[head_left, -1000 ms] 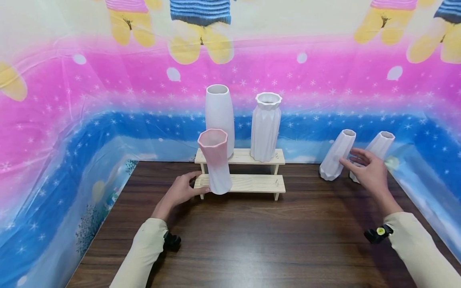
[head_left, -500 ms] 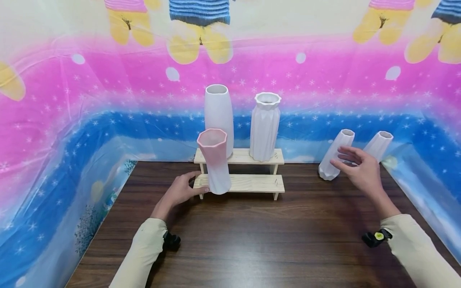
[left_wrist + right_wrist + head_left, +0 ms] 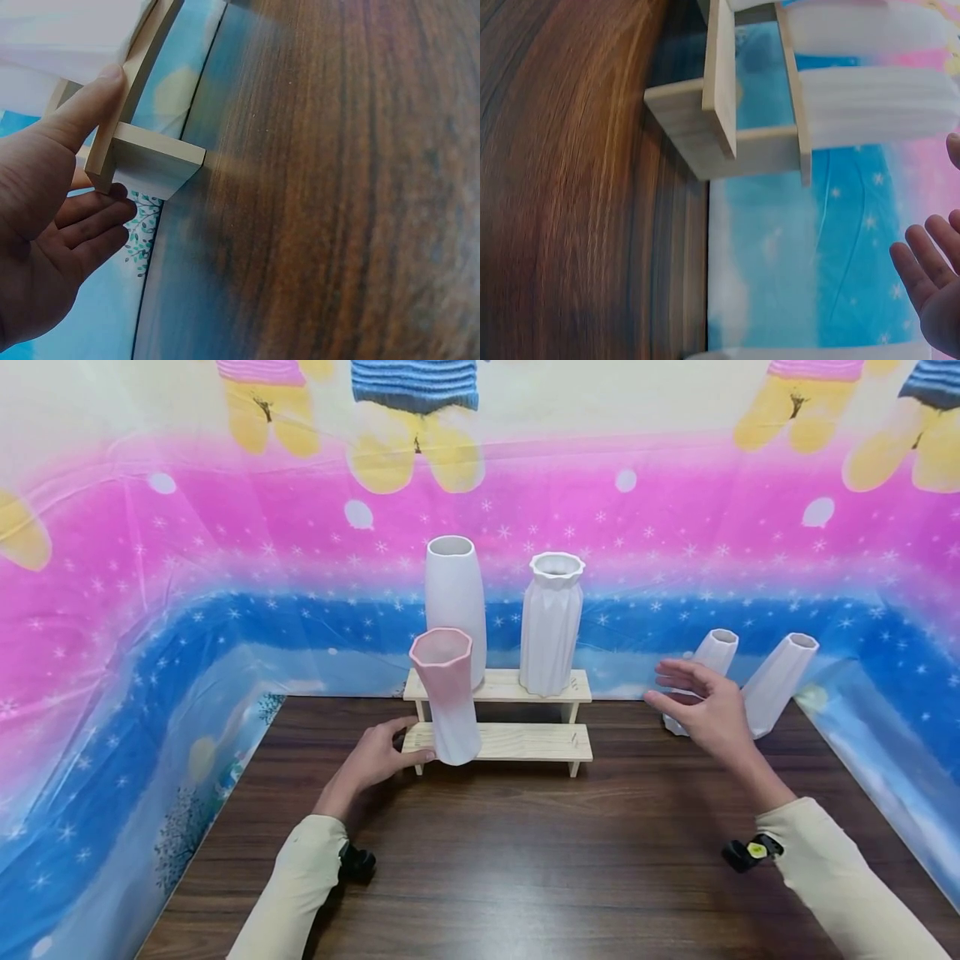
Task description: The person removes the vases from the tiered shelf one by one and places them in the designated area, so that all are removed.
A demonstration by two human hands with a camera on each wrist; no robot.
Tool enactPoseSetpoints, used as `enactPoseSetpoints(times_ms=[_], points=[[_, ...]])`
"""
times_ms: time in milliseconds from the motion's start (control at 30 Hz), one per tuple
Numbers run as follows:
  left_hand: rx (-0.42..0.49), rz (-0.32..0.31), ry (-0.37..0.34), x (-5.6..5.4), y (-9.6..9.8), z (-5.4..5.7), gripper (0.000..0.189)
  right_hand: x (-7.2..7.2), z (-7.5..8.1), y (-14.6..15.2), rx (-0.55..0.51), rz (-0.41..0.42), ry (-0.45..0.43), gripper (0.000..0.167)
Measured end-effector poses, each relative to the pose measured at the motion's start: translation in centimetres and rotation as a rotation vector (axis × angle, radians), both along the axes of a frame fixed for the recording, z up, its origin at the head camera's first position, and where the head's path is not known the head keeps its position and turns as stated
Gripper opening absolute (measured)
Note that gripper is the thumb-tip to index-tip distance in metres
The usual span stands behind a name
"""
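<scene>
My left hand [image 3: 375, 752] grips the left end of a two-step wooden stand [image 3: 536, 742]; in the left wrist view the thumb lies on the shelf edge [image 3: 142, 64] and the fingers are behind it. Close to that thumb, a pink-to-white vase [image 3: 450, 693] stands on the lower step. The upper step bears a tall smooth white vase [image 3: 455, 593] and a white fluted vase [image 3: 552, 631]. My right hand [image 3: 708, 706], fingers extended and holding nothing, hovers before a slim white vase [image 3: 716, 650], hiding much of it. Another slim white vase [image 3: 782, 685] stands to its right.
The stand rests at the back of a dark wood table [image 3: 525, 843]. Behind it hangs a printed cloth [image 3: 300, 543] in pink and blue, which also runs down both sides. A black wrist camera [image 3: 742, 853] sits at the right sleeve.
My right hand has moved left, from between the two slim vases to in front of the left one. My left hand stays on the stand, and the vases have not moved.
</scene>
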State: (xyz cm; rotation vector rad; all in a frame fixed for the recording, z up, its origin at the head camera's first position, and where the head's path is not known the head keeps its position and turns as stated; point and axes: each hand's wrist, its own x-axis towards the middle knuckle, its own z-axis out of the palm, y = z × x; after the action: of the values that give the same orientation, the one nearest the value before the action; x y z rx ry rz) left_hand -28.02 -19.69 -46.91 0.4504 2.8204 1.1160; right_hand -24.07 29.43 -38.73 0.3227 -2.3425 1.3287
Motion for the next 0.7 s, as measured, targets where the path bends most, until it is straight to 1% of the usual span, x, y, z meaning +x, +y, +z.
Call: enactPoseSetpoints(times_ms=[200, 433, 700], points=[[0.004, -0.001, -0.008, -0.1, -0.1, -0.1, 0.090, -0.3, -0.2, -1.7, -0.043, 0.061, -0.040, 0.053], [-0.001, 0.002, -0.001, 0.0, -0.3, -0.2, 0.088, -1.0, -0.3, -4.0, -0.111, 0.147, -0.031, 0.053], [0.004, -0.002, -0.002, -0.1, -0.1, -0.2, 0.091, -1.5, -0.6, -6.6, -0.173, 0.215, -0.050, 0.052]])
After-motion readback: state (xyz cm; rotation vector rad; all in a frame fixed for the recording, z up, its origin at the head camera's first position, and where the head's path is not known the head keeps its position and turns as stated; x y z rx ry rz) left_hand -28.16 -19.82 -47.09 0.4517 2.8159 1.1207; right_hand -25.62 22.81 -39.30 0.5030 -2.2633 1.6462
